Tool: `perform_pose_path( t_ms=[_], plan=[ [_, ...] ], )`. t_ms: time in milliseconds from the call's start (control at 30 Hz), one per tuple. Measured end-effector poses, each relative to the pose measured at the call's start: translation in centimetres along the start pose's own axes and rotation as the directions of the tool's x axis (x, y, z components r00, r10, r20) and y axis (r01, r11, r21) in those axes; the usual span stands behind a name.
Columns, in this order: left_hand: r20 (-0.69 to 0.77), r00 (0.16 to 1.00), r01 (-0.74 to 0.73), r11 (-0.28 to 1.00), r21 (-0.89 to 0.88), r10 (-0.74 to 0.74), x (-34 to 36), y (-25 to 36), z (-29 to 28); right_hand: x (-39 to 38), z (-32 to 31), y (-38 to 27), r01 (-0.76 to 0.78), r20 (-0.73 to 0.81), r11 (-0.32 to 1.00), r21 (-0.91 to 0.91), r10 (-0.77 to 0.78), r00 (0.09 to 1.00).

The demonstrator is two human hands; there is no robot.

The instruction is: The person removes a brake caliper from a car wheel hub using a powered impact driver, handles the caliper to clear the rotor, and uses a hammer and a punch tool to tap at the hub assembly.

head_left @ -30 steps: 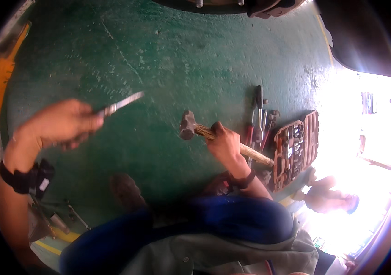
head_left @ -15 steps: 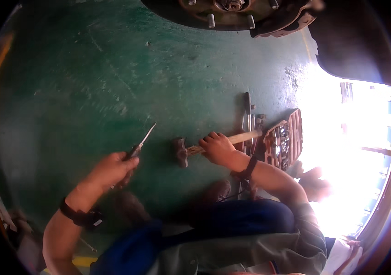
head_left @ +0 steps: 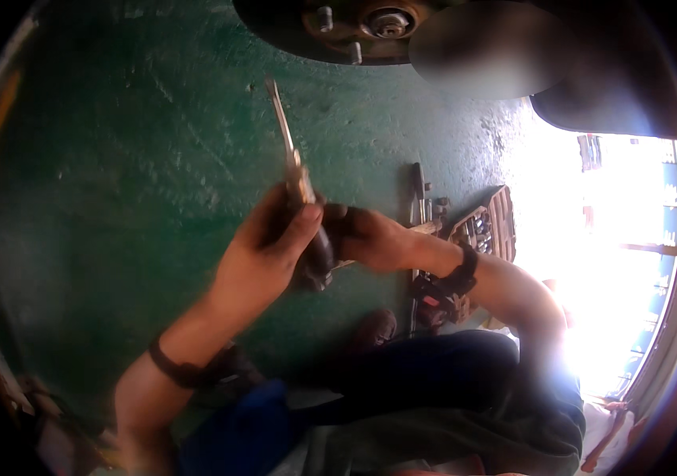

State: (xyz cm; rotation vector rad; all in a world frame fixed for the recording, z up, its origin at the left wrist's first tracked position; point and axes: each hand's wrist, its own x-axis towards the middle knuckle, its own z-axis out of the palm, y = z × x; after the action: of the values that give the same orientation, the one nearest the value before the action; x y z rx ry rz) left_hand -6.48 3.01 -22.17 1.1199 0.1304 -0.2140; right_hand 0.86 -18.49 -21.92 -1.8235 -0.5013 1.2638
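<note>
My left hand [head_left: 271, 238] is closed round a screwdriver [head_left: 282, 119], its blade pointing up and away from me and its dark handle reaching below my thumb. Right beside that handle is my right hand [head_left: 378, 242], fingers bent toward the left hand; shadow and motion smear them, so whether they touch the screwdriver is unclear. A wooden-handled hammer [head_left: 427, 228] passes behind my right hand, the handle showing on both sides. The hammer's head is mostly hidden behind my left hand and the screwdriver handle.
At the top is a wheel hub [head_left: 354, 30] with studs, partly covered by a blurred oval patch. Right of my hands lie an opened socket case [head_left: 501, 214] and several long tools [head_left: 419, 184] on the green floor [head_left: 132, 190]. Strong light glares at right.
My left hand has risen to the right with the screwdriver, which now points more upright. My right hand has come off the hammer's handle toward the left hand.
</note>
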Motion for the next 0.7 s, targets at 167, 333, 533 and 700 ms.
perform_pose_path(
  t_ms=[167, 333, 533, 700],
  plan=[
    [0.023, 0.990, -0.139, 0.983, 0.117, 0.137, 2.5, 1.8, 3.8, -4.1, 0.8, -6.4, 0.175, -0.120, 0.727, 0.664, -0.126, 0.985],
    [0.099, 0.990, -0.122, 0.967, 0.225, 0.102, 3.8, 3.8, 6.5, -6.9, 1.0, -7.0, 0.225, -0.428, 0.778, 0.587, 0.063, 0.902],
    [0.095, 0.994, -0.081, 0.965, 0.250, 0.058, 5.1, 4.2, 8.5, -7.9, -0.1, -7.0, 0.236, -0.472, 0.707, 0.666, 0.155, 0.868],
    [0.061, 0.994, -0.105, 0.966, 0.236, 0.093, 5.4, 4.3, 9.1, -7.8, -1.2, -7.4, 0.189, -0.401, 0.623, 0.759, 0.219, 0.889]
  ],
)
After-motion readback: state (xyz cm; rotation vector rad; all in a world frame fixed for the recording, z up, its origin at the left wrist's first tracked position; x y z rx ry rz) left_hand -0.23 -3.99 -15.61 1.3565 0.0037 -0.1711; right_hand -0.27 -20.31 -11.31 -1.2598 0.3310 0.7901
